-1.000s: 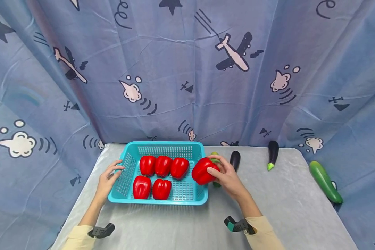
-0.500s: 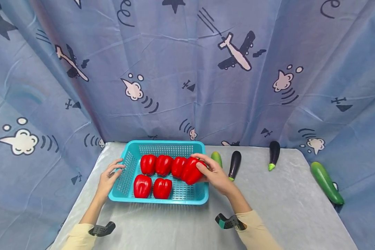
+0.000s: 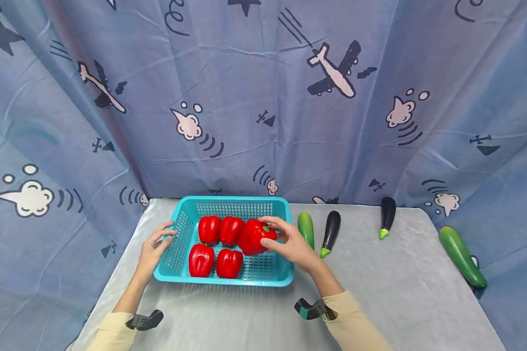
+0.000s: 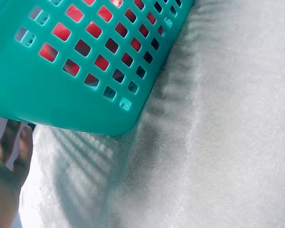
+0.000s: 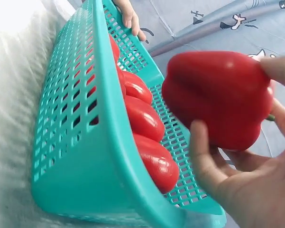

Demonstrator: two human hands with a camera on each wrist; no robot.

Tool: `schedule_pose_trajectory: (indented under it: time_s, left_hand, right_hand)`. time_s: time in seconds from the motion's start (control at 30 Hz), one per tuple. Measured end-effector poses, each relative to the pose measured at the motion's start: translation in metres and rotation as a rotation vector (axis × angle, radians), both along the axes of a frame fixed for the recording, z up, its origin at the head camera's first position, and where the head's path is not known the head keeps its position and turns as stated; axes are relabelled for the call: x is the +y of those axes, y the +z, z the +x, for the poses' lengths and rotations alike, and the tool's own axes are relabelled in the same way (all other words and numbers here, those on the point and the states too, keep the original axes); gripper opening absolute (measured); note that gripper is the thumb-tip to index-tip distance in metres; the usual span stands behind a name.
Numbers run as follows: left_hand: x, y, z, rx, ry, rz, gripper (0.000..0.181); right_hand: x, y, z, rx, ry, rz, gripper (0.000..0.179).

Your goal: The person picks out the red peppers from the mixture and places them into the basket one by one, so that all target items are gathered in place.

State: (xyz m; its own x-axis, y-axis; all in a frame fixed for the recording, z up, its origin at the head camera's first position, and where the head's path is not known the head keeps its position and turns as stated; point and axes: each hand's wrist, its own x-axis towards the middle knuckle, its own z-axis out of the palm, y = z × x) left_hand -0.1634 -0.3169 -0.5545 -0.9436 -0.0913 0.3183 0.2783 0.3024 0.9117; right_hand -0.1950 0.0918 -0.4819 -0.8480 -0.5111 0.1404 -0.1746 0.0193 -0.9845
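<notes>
A turquoise plastic basket (image 3: 224, 281) with perforated walls stands on the table. My left hand (image 3: 151, 249) holds its left rim, fingertips reaching over the edge. Over the basket's right part, my right hand (image 3: 293, 244) grips a red bell pepper (image 3: 250, 240), thumb on the near side, its green stem turned toward the palm. In the right wrist view this bell pepper (image 5: 218, 97) is raised above the rim, higher than the ones lying inside. Several other red bell peppers (image 3: 200, 261) rest on the basket floor in two rows; the held one covers one of the back row.
Right of the basket lie a light green cucumber-like vegetable (image 3: 306, 229) and an eggplant (image 3: 331, 231). Another eggplant (image 3: 387, 217) lies farther right. A long green vegetable (image 3: 463, 257) lies at the table's right edge. A patterned curtain (image 3: 228, 97) hangs behind the table.
My right hand has carried the bell pepper leftward from the basket's right rim to over its inside, turning it so the stem shows. The left hand stays at the left rim.
</notes>
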Motion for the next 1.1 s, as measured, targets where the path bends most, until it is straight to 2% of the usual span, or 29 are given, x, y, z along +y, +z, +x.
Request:
schedule_pose_trajectory:
  time_s: [0.27,0.4,0.47,0.57,0.67,0.8,0.9,1.1]
  left_hand:
    - [0.004,0.011,0.004,0.025,-0.025,-0.011,0.018]
    - [0.002,0.009,0.004,0.020,-0.027,-0.008,0.018]
    - [0.001,0.006,0.003,0.011,-0.023,-0.002,0.019]
    - [-0.001,0.003,0.001,0.005,-0.021,0.008,0.020]
    - [-0.001,0.002,0.000,0.010,-0.019,0.013,0.020]
    - [-0.001,0.002,-0.001,0.009,-0.018,0.021,0.019]
    - [-0.001,0.001,-0.001,0.010,-0.018,0.029,0.019]
    - [0.000,0.002,-0.001,0.014,-0.010,0.021,0.018]
  right_hand:
    - [-0.006,0.004,0.001,-0.113,0.040,-0.060,0.038]
    - [-0.008,0.001,0.001,-0.145,0.067,-0.107,0.038]
    - [-0.008,-0.001,0.002,-0.134,0.061,-0.117,0.041]
    - [-0.008,-0.003,0.002,-0.070,0.024,-0.082,0.056]
    - [-0.008,-0.004,0.002,-0.002,-0.011,-0.002,0.073]
    - [-0.008,-0.005,0.002,0.031,-0.007,0.066,0.077]
    - [-0.006,-0.004,0.003,0.015,0.004,0.092,0.076]
    - [-0.002,-0.002,0.003,-0.080,0.076,0.089,0.083]
